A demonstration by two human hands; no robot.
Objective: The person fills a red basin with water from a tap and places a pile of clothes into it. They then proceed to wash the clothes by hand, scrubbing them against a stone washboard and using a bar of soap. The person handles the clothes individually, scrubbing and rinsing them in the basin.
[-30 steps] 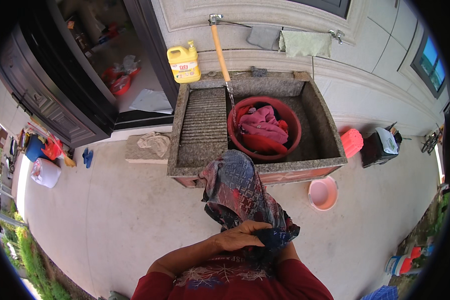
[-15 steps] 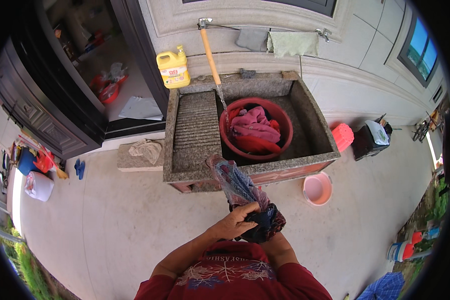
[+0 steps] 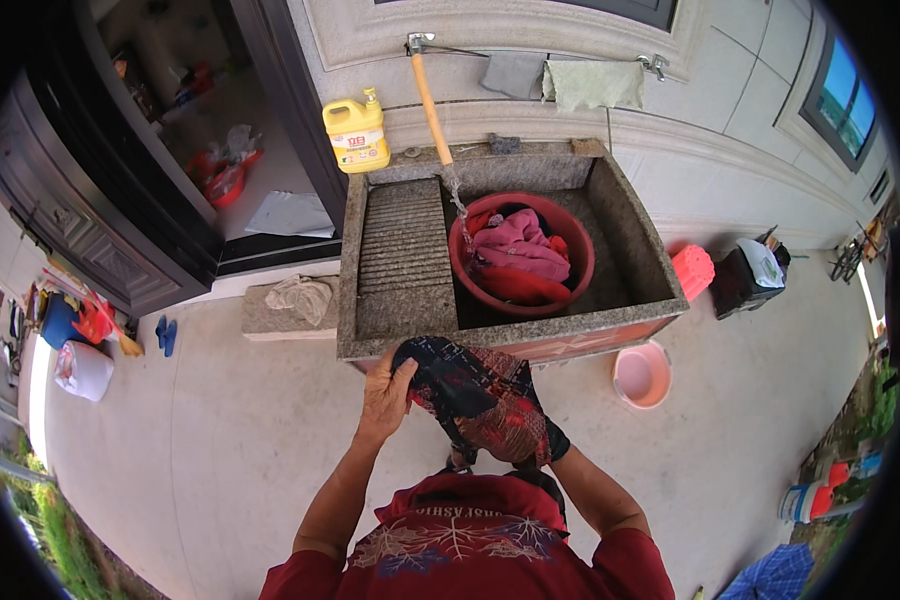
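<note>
A dark patchwork-patterned piece of clothing [image 3: 485, 395] with red and brown patches is stretched between my arms, in front of the stone washing sink [image 3: 400, 330]. At its left end my left hand [image 3: 382, 400] grips the edge, thumb on top. My right forearm enters the cloth at its dark right end, so my right hand is covered and its fingers are hidden. In the sink sits a red basin [image 3: 587, 262] of wet pink and red clothes [image 3: 520, 250]. Water runs into it from an orange hose [image 3: 428, 110].
A ridged washboard surface [image 3: 405, 235] forms the sink's left part. Behind it stands a yellow jug [image 3: 356, 135]. A rag [image 3: 300, 300] lies on a stone block to the left. On the floor at right is a pink bucket [image 3: 642, 375]. Beyond the rag is an open doorway.
The cloth has been spread out from a bunched, twisted shape. My left hand has moved left and forward to its edge. My right forearm now reaches into its right end.
</note>
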